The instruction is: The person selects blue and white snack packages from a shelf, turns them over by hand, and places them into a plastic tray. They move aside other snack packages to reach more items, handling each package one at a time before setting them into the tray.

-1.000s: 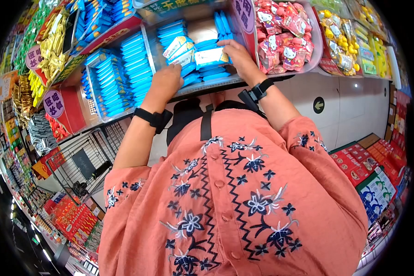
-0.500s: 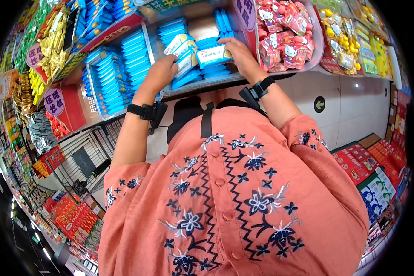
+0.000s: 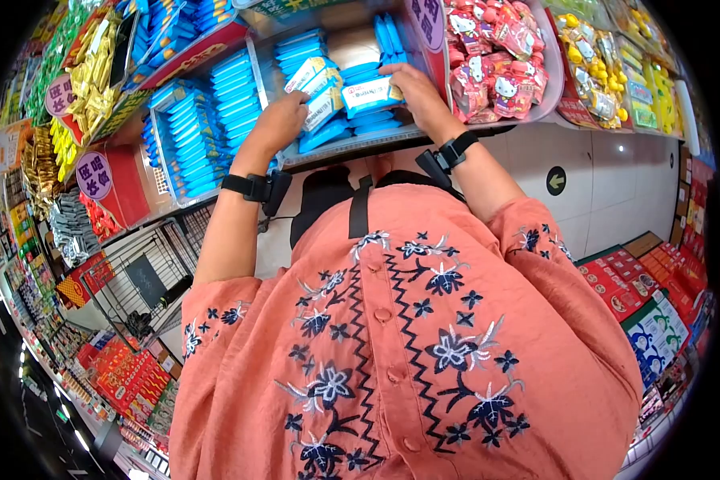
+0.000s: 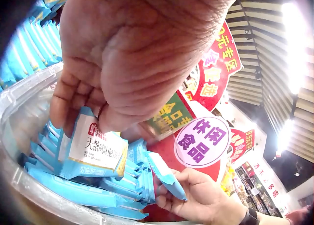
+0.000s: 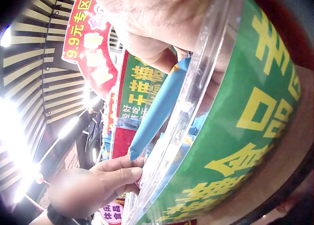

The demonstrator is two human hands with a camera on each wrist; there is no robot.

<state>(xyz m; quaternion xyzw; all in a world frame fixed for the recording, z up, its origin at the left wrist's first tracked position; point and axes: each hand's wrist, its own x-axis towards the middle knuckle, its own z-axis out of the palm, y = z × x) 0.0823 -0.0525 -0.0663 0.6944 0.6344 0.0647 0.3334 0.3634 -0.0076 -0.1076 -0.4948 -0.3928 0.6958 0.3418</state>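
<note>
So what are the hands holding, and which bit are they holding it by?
The left hand pinches a blue-and-white packet by its edge. The right hand holds another packet by one end.

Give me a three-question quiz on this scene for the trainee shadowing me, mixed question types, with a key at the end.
1. Multiple choice: what does the right hand pinch?
a) a gold packet
b) a blue packet with a white label
c) nothing

2. True or false: the left hand and the right hand pinch the same packet.

3. Fill in the blank: the round dark marking on the floor carries an ____.

Key: 1: b. 2: false; the left hand pinches another blue packet. 3: arrow.
</note>
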